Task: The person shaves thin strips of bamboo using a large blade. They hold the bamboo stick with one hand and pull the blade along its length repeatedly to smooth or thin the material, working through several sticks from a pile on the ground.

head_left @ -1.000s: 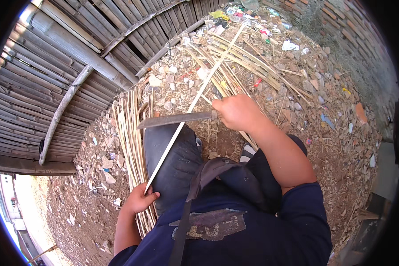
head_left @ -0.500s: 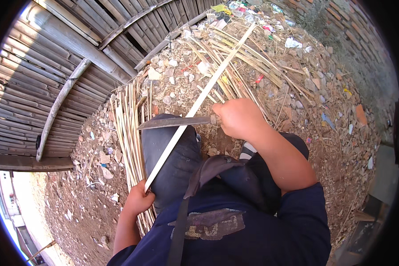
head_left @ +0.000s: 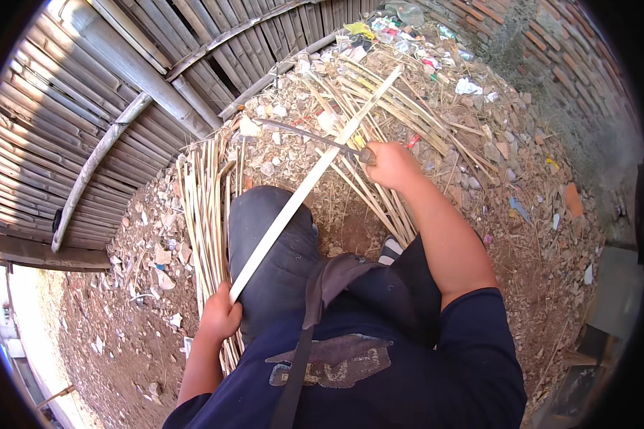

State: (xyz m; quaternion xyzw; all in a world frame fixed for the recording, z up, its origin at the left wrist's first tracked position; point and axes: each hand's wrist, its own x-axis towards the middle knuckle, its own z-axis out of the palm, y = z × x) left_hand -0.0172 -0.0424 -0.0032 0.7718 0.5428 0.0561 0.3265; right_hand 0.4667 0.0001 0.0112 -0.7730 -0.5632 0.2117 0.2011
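My left hand (head_left: 220, 314) is closed around the near end of a long pale bamboo strip (head_left: 288, 212), beside my left knee. The strip slants up and away to the right, over my left thigh. My right hand (head_left: 393, 166) grips the handle of a long-bladed knife (head_left: 302, 131), out past my knees. Its blade is seen nearly edge-on and points left, crossing the strip in its far half. Whether the edge bites into the strip I cannot tell. A bundle of thin split bamboo strips (head_left: 205, 214) lies along my left leg.
More bamboo strips (head_left: 401, 107) lie loosely on the ground ahead. Stones and litter (head_left: 469, 86) cover the dirt. A bamboo wall (head_left: 71, 136) with poles rises at the left, a brick wall (head_left: 558, 50) at the far right. Dark panels (head_left: 615, 293) stand at the right edge.
My right hand has moved the knife farther out along the strip, and the blade has turned from broadside to nearly edge-on. My left hand keeps its hold on the near end.
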